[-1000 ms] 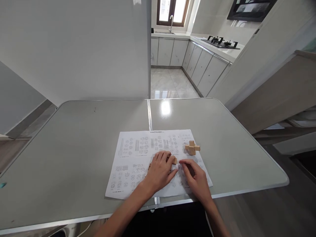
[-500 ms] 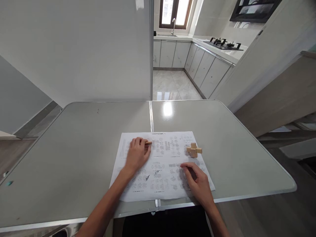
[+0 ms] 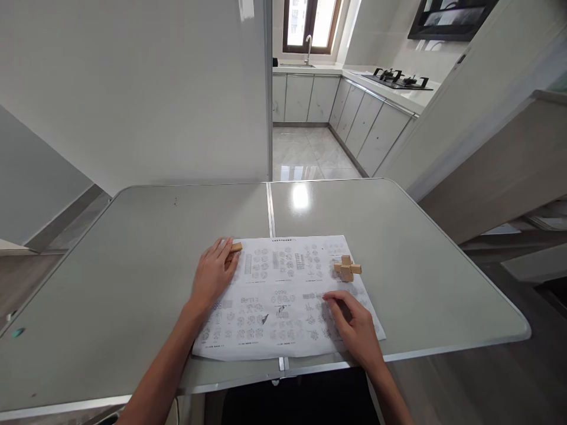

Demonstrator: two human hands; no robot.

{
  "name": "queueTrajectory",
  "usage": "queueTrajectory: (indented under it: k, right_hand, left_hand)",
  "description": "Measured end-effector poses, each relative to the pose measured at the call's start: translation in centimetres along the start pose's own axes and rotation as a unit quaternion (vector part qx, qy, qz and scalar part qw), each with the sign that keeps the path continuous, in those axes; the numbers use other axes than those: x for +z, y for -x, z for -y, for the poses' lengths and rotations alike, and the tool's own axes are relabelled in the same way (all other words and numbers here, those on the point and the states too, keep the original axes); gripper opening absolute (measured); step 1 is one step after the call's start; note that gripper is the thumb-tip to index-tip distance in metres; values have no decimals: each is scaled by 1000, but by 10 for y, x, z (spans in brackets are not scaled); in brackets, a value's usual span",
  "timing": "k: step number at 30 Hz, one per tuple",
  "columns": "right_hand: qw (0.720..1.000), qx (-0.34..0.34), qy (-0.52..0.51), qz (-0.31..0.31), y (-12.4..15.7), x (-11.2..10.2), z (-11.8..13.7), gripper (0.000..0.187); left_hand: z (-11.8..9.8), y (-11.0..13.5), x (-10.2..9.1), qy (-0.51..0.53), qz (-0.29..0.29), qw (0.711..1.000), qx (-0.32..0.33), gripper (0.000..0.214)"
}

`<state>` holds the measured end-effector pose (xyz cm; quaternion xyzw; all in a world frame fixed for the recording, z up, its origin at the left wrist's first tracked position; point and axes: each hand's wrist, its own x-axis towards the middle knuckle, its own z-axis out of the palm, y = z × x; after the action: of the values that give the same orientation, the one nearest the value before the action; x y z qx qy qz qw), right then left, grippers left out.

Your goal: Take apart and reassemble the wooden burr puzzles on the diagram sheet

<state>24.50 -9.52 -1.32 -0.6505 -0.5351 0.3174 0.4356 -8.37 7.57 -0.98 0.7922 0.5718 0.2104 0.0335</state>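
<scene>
A large printed instruction sheet (image 3: 287,348) with rows of small diagrams lies flat on the table. My left hand (image 3: 213,271) curls over wooden puzzle pieces (image 3: 237,247) at the sheet's upper left edge. One light wooden end sticks out past its fingertips, and the hand covers the rest. Low on the right of the sheet rests my right hand (image 3: 354,324), thumb and fingertips drawn together against the paper, with nothing visible in them. Just beyond it, an assembled cross-shaped wooden puzzle (image 3: 347,268) sits on the sheet's right edge, apart from both hands.
The grey folding table (image 3: 133,283) has a metal seam down its middle and a metal rim. A small green bit (image 3: 18,333) lies near its left edge. Past the table are a white wall panel (image 3: 177,88) and a kitchen with a gas hob (image 3: 396,79).
My left hand has slid left across the sheet with the wooden pieces under its fingers, uncovering more diagrams. My right hand and the cross-shaped puzzle have stayed in place.
</scene>
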Motion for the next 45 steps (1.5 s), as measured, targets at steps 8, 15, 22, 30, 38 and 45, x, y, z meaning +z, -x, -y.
queueTrajectory:
  k: [8, 15, 22, 30, 38, 45]
  right_hand:
    - [1000, 12, -7, 2, 1, 1, -1, 30]
    - [1000, 8, -5, -9, 1, -1, 6, 32]
    - [1000, 5, -6, -10, 1, 1, 4, 30]
    - [1000, 10, -9, -6, -1, 4, 0, 31]
    - [1000, 8, -14, -1, -2, 5, 0, 29]
    - [1000, 8, -8, -20, -2, 5, 2, 25]
  left_hand:
    - [13, 4, -3, -37, 48, 998, 31, 64]
    - [21, 11, -7, -13, 40, 998, 46, 58]
    - [11, 16, -15, 30, 41, 995, 85, 61]
    - [-55, -1, 5, 133, 70, 969, 194, 46]
    - [-107, -36, 37, 368, 124, 900, 200, 28]
    - [-105, -45, 35, 611, 186, 768, 53, 25]
